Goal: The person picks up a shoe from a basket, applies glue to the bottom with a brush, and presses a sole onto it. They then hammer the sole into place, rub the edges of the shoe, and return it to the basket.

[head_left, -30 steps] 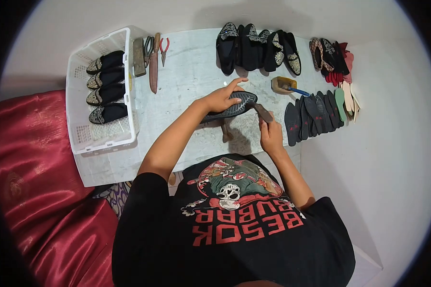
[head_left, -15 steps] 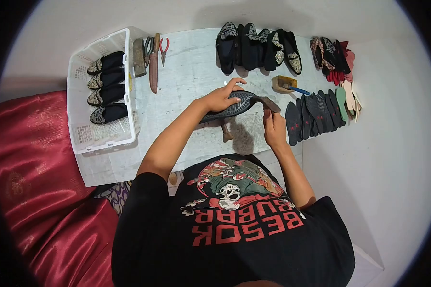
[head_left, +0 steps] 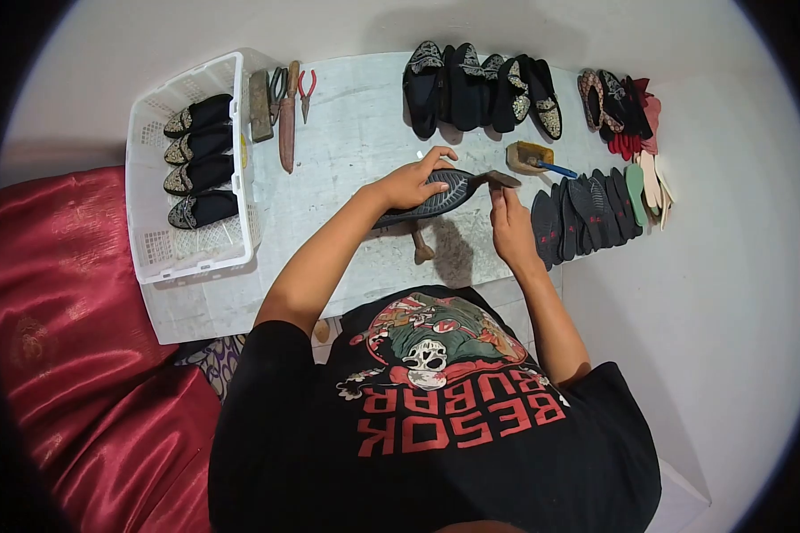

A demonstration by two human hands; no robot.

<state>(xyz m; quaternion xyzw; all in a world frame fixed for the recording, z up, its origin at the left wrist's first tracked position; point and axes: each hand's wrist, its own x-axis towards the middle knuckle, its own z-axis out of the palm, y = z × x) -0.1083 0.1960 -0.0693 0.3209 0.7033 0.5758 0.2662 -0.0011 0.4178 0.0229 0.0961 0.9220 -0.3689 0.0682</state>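
Observation:
In my left hand (head_left: 409,188) is a black shoe sole (head_left: 446,191), its ribbed tread facing up. The thumb presses on the tread and the other fingers reach over the far edge, the index raised. My right hand (head_left: 512,229) is closed just beyond the sole's right end, gripping what looks like a hammer (head_left: 503,179). Its dark, worn metal head reaches left to the sole's tip, while the handle is hidden by the fingers. Beneath the sole, part of an iron shoe stand (head_left: 423,252) shows on the table.
A white basket (head_left: 245,213) with several embellished black shoes (head_left: 206,147) stands left. Beside it lie red-handled pliers (head_left: 306,93) and a sheathed knife (head_left: 287,133). More shoes (head_left: 424,98) line the back. A glue container (head_left: 526,158) with a blue-handled brush and several dark soles (head_left: 585,213) are right.
The hammer head has tilted from slanting downward to nearly level and risen slightly, with my right hand turning along. My left hand keeps the sole almost still.

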